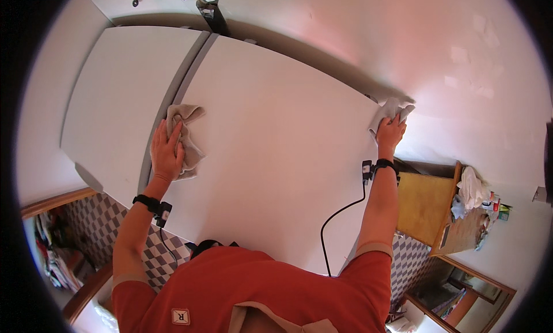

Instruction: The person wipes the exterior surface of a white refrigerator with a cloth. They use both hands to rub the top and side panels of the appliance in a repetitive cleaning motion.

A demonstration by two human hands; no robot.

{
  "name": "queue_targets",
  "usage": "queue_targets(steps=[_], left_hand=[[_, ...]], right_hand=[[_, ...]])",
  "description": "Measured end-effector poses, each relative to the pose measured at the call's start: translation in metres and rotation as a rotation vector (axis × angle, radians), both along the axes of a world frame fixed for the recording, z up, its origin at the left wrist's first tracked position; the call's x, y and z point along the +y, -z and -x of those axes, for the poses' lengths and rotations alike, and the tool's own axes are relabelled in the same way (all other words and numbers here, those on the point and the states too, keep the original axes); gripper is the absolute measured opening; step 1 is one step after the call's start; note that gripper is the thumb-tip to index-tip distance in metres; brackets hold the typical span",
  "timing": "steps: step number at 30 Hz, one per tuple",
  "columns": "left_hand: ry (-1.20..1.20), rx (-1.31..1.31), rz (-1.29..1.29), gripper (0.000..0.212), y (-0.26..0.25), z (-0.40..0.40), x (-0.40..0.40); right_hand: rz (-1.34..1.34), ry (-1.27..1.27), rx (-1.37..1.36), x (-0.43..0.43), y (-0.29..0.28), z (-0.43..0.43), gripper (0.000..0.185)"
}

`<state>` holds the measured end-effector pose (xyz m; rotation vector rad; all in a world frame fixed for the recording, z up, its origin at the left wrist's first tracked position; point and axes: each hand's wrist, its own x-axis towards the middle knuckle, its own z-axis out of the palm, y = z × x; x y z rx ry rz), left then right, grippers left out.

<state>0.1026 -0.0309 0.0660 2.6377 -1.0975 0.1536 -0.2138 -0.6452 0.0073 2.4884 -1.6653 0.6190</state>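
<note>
My left hand (166, 153) presses a beige cloth (190, 149) against a large white two-door appliance, seemingly a refrigerator (276, 138). Its fingers lie over the folds, beside the grey strip (177, 80) between the two doors. At the far right corner of the larger door, my right hand (391, 132) grips a light grey cloth (389, 108). That cloth is bunched over the edge, and part of it is hidden by the fingers. Both wrists wear a black strap with a small device; a black cable (324, 229) runs from the right one.
A pale wall (410, 39) runs behind the refrigerator. Right of it stands a wooden cabinet (423, 203) with a white cloth (473, 188) and several small items. Checkered floor tiles (160, 251) show on both sides. A black tape-wrapped object (214, 15) meets the back edge.
</note>
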Motion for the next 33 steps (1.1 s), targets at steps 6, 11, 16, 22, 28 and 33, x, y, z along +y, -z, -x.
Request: queue_targets(steps=[6, 11, 16, 22, 28, 33], left_hand=[[0.033, -0.031, 0.029, 0.057, -0.001, -0.002, -0.002], [0.031, -0.037, 0.047, 0.057, -0.001, -0.001, -0.002], [0.028, -0.039, 0.057, 0.057, 0.003, 0.0, 0.001], [0.045, -0.006, 0.115, 0.057, 0.007, -0.001, 0.005], [0.035, -0.038, 0.112, 0.056, 0.012, -0.002, 0.006], [0.056, -0.072, 0.131, 0.055, 0.029, -0.008, 0.012]], right_hand=[[0.024, -0.301, -0.004, 0.03, 0.002, -0.081, 0.048], [-0.056, -0.474, -0.011, 0.109, -0.012, -0.142, 0.06], [-0.094, -0.634, -0.109, 0.19, -0.018, -0.154, 0.061], [-0.184, -0.747, -0.066, 0.282, -0.036, -0.126, 0.061], [-0.265, -0.847, -0.05, 0.363, -0.049, -0.065, 0.06], [-0.296, -0.841, -0.01, 0.419, -0.063, 0.001, 0.06]])
